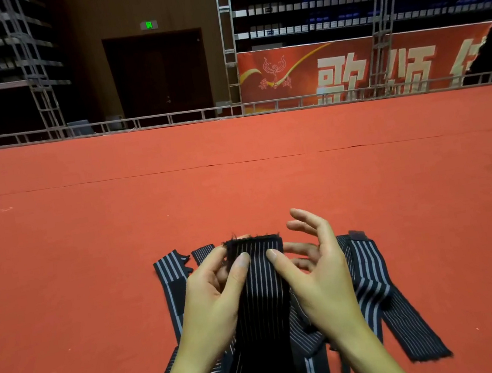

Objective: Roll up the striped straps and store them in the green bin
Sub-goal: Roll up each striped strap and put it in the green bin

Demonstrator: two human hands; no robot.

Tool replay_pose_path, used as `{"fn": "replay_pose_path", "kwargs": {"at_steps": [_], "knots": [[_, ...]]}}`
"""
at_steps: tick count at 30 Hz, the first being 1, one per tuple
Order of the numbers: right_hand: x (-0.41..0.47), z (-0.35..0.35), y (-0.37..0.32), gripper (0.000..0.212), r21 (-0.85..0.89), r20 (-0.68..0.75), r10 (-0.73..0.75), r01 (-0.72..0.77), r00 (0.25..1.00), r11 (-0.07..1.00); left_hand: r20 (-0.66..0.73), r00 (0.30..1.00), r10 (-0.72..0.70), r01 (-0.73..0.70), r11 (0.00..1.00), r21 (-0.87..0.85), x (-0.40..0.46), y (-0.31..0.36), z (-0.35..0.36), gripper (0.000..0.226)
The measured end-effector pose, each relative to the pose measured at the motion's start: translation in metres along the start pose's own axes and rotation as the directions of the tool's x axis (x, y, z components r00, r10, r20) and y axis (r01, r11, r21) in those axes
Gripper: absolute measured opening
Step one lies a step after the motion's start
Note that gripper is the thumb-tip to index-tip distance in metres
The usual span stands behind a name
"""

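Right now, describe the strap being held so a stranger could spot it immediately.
On the red carpet, low in the middle of the view, lies a heap of striped straps. The held strap rises from that heap, pinched near its frayed top edge by the left hand and right hand. It alone stands lifted; the rest lie flat.

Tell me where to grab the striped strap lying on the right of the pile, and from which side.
Take the right strap at its far end, the one with the dark patch, coming from above with the right hand. That end lies free on the red carpet, while its middle is partly tucked behind the hand and the held strap.
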State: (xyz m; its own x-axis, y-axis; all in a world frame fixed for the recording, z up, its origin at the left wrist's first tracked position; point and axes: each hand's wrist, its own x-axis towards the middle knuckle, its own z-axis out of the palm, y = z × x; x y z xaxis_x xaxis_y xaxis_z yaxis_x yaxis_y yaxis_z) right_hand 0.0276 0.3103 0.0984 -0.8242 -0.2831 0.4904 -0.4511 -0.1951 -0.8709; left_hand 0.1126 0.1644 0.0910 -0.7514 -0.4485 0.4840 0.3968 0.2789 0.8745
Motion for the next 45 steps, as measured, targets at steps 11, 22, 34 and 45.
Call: {"fn": "replay_pose_path", "kwargs": {"at_steps": [11,22,34,45], "knots": [[0.006,-0.009,-0.002,0.059,0.150,-0.008,0.016,-0.015,1.000,0.989,-0.005,0.997,0.072,-0.072,0.996,0.046,-0.005,0.011,-0.001,0.058],[0.010,-0.017,-0.008,0.058,0.137,0.055,-0.038,0.030,0.998,0.990,-0.017,0.994,0.109,-0.109,0.994,0.028,-0.004,0.024,0.003,0.066],[0.005,-0.023,-0.014,0.057,0.085,0.085,-0.082,0.075,0.993,0.994,-0.102,0.994,0.034,-0.039,0.998,-0.052,-0.002,0.030,0.004,0.047],[-0.004,-0.020,-0.023,0.048,0.099,0.027,-0.136,0.132,0.990,0.986,-0.110,0.994,0.010,-0.017,0.998,-0.057,-0.002,0.042,0.005,0.008]]}}
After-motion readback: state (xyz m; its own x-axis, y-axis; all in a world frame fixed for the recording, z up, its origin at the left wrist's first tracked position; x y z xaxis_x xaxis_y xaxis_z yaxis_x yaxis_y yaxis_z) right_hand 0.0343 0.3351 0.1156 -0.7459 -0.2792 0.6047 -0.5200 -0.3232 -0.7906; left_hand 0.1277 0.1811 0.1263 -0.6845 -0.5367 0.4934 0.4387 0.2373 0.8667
